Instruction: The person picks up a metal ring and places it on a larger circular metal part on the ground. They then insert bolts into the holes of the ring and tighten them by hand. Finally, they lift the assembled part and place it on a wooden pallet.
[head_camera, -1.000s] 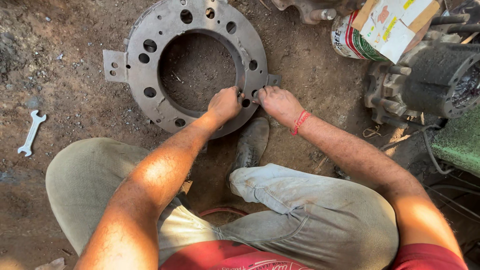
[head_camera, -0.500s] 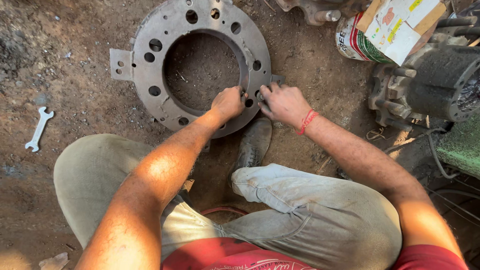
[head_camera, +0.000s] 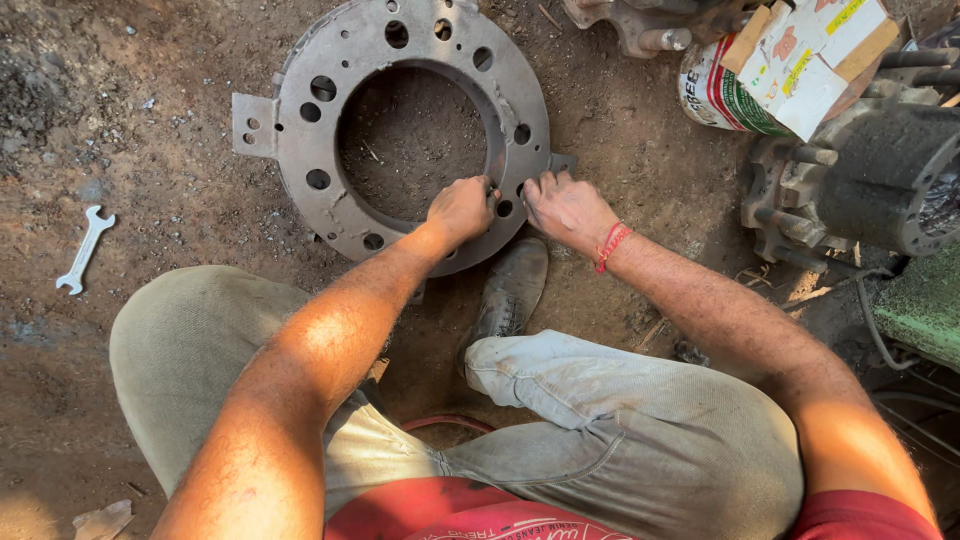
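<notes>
Bare dirt ground (head_camera: 640, 170) carries a big round steel plate (head_camera: 300, 100) with holes; both hands meet at its near rim, left hand (head_camera: 458, 208) curled over the inner edge, right hand (head_camera: 566, 205) half-closed pressing the rim, and a small spanner (head_camera: 85, 250) lies well apart

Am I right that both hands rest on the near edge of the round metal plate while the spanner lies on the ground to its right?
Not quite: the spanner lies to the left of the round metal plate, as the head view shows. Both the left hand and the right hand do rest on its near edge.
</notes>
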